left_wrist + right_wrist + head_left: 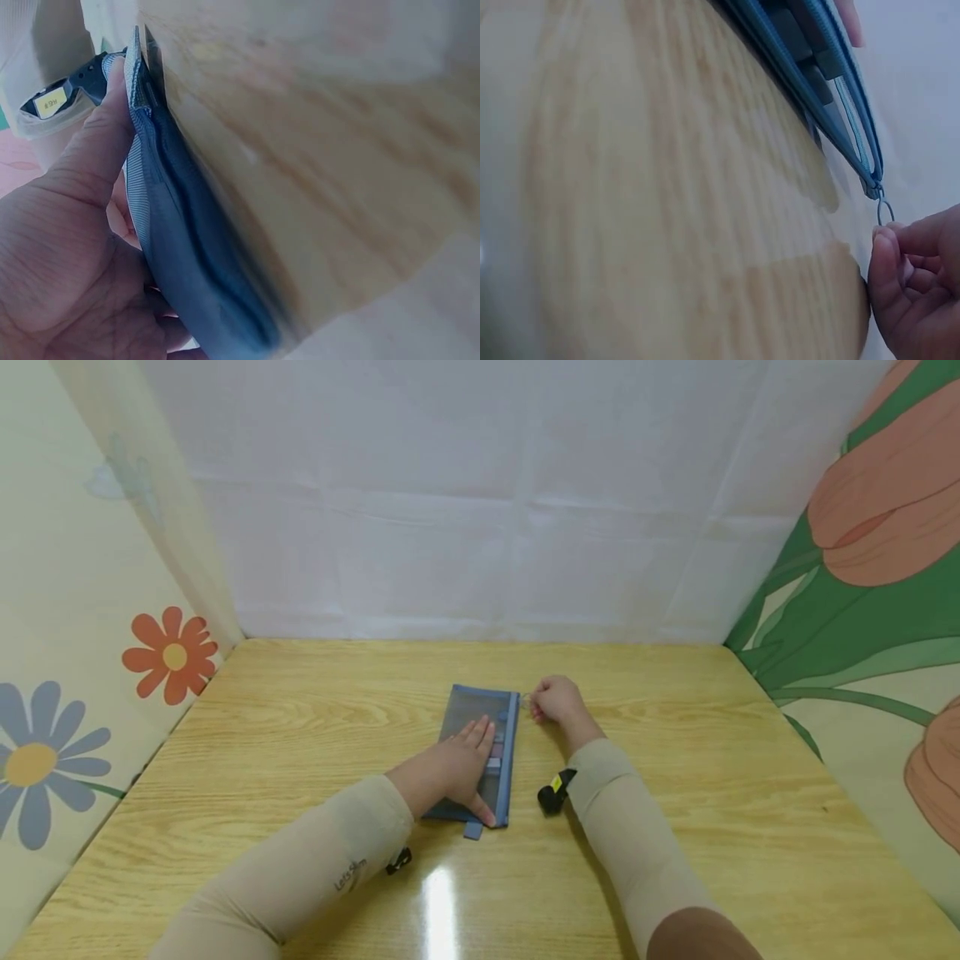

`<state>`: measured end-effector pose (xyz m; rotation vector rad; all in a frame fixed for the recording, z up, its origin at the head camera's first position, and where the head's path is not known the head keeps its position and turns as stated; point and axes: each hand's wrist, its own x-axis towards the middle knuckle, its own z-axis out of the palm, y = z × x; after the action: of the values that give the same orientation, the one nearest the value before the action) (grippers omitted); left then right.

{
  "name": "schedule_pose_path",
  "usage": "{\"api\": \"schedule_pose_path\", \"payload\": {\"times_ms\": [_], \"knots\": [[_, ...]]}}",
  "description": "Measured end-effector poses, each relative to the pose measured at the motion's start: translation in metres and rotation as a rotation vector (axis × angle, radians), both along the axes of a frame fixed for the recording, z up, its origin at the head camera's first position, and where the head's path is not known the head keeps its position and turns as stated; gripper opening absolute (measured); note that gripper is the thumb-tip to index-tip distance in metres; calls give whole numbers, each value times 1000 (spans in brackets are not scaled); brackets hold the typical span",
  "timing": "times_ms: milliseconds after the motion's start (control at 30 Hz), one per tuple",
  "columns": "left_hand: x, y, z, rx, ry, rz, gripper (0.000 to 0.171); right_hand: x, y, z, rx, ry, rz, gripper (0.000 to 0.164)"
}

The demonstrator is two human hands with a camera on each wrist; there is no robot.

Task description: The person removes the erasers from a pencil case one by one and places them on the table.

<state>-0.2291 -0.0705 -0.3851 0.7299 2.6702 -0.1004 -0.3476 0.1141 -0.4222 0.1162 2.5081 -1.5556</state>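
Our left hand (459, 766), fingers outstretched, presses the blue pouch (463, 710) to the surface (337, 718) as our right hand (558, 700) pinches its zipper ring (879, 214); too hard a tug could drag it askew.

Behind the worktop (315, 727) hangs a creased white sheet (480, 485), red and blue flowers (175, 657) to my left, tulips (892, 485) right.
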Motion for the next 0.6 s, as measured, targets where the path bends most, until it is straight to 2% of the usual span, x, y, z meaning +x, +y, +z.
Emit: {"api": "schedule_pose_path", "payload": {"times_ms": [367,600], "knots": [[2,0,2,-11,-3,9,137,-4,-1,0,67,40,-2,12],[3,0,2,-10,-11,14,137,-3,-2,1,69,49,-4,16]]}}
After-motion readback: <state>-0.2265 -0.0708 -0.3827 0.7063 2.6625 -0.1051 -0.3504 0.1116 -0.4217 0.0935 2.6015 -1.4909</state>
